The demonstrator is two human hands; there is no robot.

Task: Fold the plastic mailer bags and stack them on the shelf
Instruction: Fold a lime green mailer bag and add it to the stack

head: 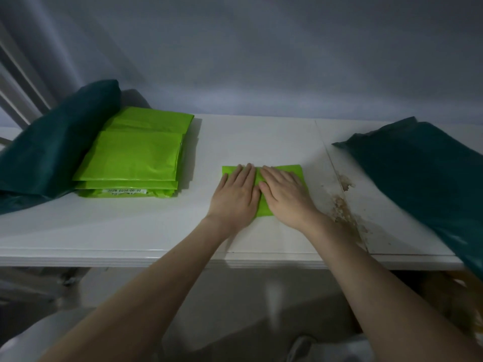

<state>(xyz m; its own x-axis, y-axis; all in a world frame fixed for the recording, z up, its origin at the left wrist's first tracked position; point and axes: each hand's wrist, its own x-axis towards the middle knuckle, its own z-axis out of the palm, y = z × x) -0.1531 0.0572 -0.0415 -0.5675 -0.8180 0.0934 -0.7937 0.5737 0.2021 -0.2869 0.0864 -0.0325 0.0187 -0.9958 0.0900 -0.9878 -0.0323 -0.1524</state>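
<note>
One head-worn wide-angle camera looks forward and down, close over the white shelf [156, 231].

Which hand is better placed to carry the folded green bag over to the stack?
Probably the left hand: it presses the folded bag on the side nearer the green stack, which lies to the left. The right hand would have to cross over.
</note>
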